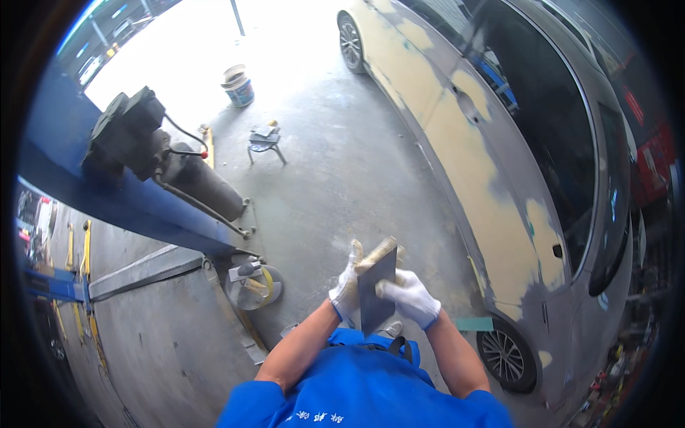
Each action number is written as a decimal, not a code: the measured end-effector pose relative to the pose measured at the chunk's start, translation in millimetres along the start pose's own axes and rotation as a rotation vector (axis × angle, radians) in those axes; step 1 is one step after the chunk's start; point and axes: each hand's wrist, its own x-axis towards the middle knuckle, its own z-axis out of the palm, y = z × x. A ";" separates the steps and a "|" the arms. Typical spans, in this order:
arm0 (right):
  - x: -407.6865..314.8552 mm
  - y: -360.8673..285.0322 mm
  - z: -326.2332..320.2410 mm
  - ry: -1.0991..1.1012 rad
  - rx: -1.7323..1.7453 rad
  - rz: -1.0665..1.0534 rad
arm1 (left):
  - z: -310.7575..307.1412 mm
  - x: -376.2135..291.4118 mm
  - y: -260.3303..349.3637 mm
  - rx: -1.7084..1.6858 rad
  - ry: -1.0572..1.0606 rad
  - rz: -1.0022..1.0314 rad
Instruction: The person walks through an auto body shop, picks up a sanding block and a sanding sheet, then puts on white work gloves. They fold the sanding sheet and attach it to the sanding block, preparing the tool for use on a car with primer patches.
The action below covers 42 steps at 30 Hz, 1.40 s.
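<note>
Between my gloved hands a flat dark grey sheet (377, 294), which looks like sandpaper, stands on edge in front of my body. My right hand (412, 297) grips it, the thumb lying across the near face and the fingers mostly hidden behind. On the other side, my left hand (345, 289) is spread, its thumb and fingers apart, close against the sheet's left edge. Whether it touches the sheet I cannot tell. Both knit gloves are white with yellowish, dusty palms. To the right is a car (465, 166) whose side bears broad patches of beige body filler over grey.
A blue lift post (134, 198) with a dark motor unit (128, 131) rises at the left. Beside its base stands a round bucket (254, 289) with items on top. Farther off are a small stool (265, 142) and a paint bucket (238, 88). Green tape (474, 324) sticks out near the rear wheel (505, 353).
</note>
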 end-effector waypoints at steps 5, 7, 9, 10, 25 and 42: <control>101.6 15.6 -47.3 0.496 0.129 -0.106 | 4.6 -57.3 62.6 -0.160 -0.081 0.064; 108.6 -0.2 -53.6 0.402 0.219 -0.115 | -12.8 -60.6 98.8 -0.170 -0.081 0.212; 124.8 -19.7 -46.2 0.324 0.349 -0.096 | -25.9 -52.8 124.1 -0.243 -0.067 0.319; 138.1 -17.3 -50.6 0.343 0.316 -0.090 | -34.4 -45.6 135.0 -0.306 -0.061 0.355; 387.2 -138.0 -27.1 0.293 -0.014 -0.022 | -69.0 172.8 297.7 0.551 0.450 0.290; 614.7 -244.7 -55.0 0.249 -0.212 0.194 | -169.1 376.5 465.7 0.471 0.972 0.525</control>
